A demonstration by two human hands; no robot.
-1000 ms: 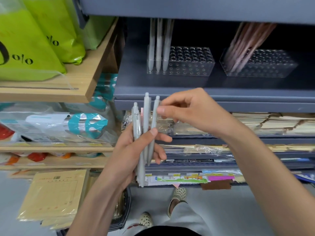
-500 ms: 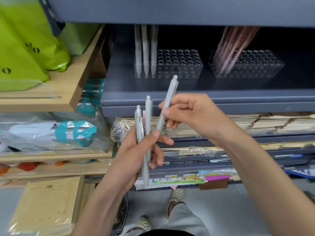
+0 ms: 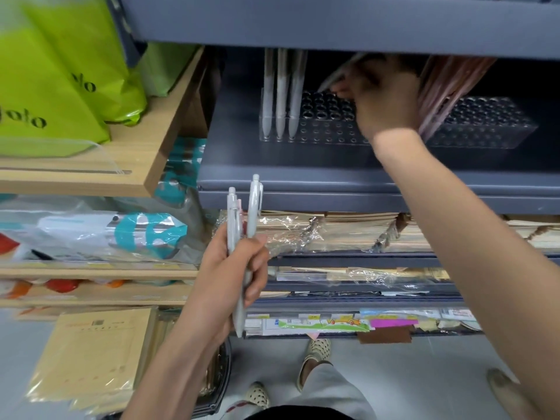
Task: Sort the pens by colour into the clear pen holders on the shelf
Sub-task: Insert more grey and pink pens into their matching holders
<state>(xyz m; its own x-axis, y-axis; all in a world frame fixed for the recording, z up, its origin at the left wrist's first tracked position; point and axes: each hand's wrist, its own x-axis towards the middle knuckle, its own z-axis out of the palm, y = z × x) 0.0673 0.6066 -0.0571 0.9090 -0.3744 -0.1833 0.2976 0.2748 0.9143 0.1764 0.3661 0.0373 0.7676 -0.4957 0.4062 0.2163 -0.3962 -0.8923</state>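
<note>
My left hand (image 3: 233,277) grips a small bunch of grey pens (image 3: 253,207) upright in front of the shelf edge; a sliver of pink shows between them. My right hand (image 3: 381,101) reaches into the grey shelf and pinches one grey pen (image 3: 336,72), tilted, tip down over the left clear holder (image 3: 318,128). Three grey pens (image 3: 281,95) stand in that holder's left end. The right clear holder (image 3: 485,125) carries a leaning bunch of pink pens (image 3: 445,86), partly hidden by my right hand.
The upper shelf board (image 3: 333,22) hangs low over the holders. A wooden shelf (image 3: 145,153) with green bags (image 3: 60,80) stands to the left. Wrapped paper goods (image 3: 348,231) fill the shelves below. My feet and the floor show at the bottom.
My right hand has pulled one grey pen out of the bunch and carried it up into the shelf, over the left holder. My left hand keeps the other pens and has stayed low.
</note>
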